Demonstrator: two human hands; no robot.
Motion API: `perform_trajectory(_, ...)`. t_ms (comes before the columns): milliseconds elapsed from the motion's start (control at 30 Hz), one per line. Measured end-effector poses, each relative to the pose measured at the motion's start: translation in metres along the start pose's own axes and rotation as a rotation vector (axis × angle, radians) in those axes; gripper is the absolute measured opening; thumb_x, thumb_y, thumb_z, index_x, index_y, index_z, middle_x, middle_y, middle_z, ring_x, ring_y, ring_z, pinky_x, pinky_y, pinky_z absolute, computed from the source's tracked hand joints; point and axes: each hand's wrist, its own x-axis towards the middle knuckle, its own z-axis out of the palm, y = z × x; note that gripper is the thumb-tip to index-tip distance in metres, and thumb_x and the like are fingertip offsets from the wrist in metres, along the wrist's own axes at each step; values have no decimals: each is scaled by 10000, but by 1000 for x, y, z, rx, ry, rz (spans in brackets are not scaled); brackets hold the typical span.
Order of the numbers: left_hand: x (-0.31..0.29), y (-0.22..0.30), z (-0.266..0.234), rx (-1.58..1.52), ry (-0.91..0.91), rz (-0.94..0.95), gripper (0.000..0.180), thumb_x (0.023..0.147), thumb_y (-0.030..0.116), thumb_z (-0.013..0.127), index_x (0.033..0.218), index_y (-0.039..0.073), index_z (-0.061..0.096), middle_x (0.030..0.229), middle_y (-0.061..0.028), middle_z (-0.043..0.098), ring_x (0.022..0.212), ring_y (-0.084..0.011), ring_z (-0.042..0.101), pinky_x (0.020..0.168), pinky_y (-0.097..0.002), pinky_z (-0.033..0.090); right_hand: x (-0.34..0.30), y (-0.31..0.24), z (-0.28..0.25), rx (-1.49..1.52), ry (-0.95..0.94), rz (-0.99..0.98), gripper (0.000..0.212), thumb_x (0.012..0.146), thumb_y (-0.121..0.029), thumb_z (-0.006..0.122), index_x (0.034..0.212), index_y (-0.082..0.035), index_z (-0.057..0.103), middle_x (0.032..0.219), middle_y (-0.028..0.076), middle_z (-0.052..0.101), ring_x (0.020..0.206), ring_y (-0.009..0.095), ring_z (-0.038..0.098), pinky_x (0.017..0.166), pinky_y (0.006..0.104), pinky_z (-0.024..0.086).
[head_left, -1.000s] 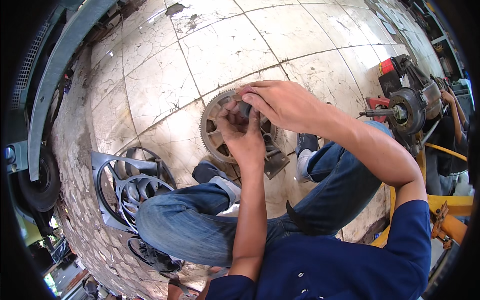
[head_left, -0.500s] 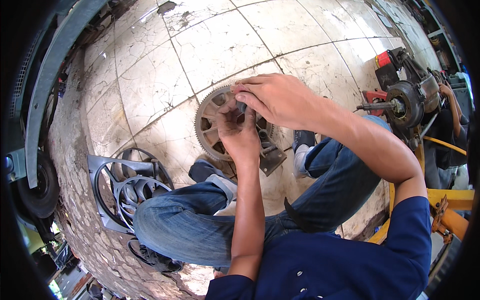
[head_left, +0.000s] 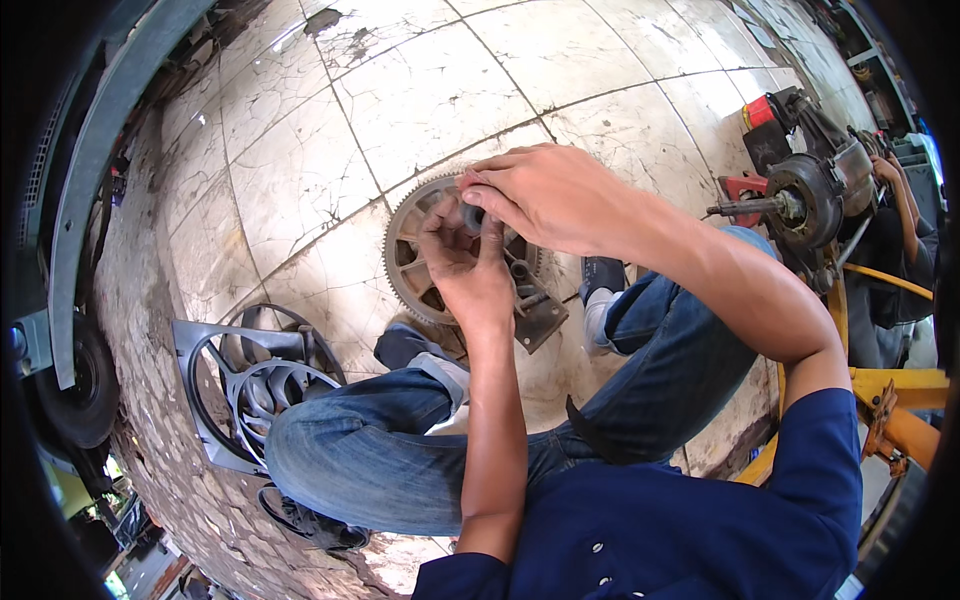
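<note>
Low between my feet lies a large toothed metal wheel (head_left: 397, 276) with openings between its spokes. My two hands meet above its middle. A small dark grey rounded part (head_left: 473, 216) sits between them. My left hand (head_left: 468, 262), its fingers blackened with grime, curls round the part from below. From the right, my right hand (head_left: 545, 197) reaches over with thumb and fingers pinched at the part's upper end. A reddish spot shows at its fingertips; I cannot tell what it is. Beside the wheel, a dark metal plate (head_left: 543, 322) with a hole sticks out toward my right foot.
A grey fan shroud (head_left: 205, 400) lies by my left knee, with black sandals (head_left: 315, 520) nearer. At right stand a hub and shaft assembly (head_left: 800, 205) and a yellow metal frame (head_left: 900, 392). Another person's arm (head_left: 905, 200) shows behind. A tyre (head_left: 85, 380) is far left.
Both hands have shifted very slightly left, still together over the wheel. The left fingers have spread a little round the small part, and more of it shows. The view has also moved slightly.
</note>
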Motion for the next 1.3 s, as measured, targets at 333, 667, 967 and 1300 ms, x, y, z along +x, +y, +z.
perform_trajectory(333, 0, 0, -4, -74, -41, 5, 321, 900, -78, 650, 1176, 9, 511, 1204, -94, 596, 1077, -169, 615, 870, -289, 565, 3, -3, -6, -10, -70, 19, 384, 1023, -305, 478, 1128, 0, 686, 1098, 137, 701, 979, 332, 670, 859, 409, 536)
perform_trajectory(667, 2, 2, -3, -9, 88, -8, 317, 889, -55, 681, 1156, -4, 518, 1036, -42, 569, 910, -97, 539, 802, -231, 466, -2, -5, 2, 47, 43, -17, 387, 1025, -319, 458, 1076, -17, 695, 1035, 135, 711, 931, 325, 679, 792, 409, 556)
perform_trajectory(967, 1, 3, -6, -132, 34, -20, 332, 893, -54, 678, 1184, 9, 532, 1032, -33, 598, 866, -86, 547, 805, -225, 468, -3, -19, -7, 74, 43, 3, 372, 1025, -300, 456, 1122, -22, 685, 1041, 131, 713, 948, 311, 674, 807, 401, 545)
perform_trajectory(1300, -7, 13, -10, 83, -79, 14, 362, 895, -66, 656, 1216, 23, 515, 1127, -72, 597, 948, -103, 586, 780, -248, 506, -9, -23, -13, 87, 50, 1, 361, 1023, -271, 470, 1148, -2, 675, 1070, 161, 700, 970, 335, 663, 841, 410, 535)
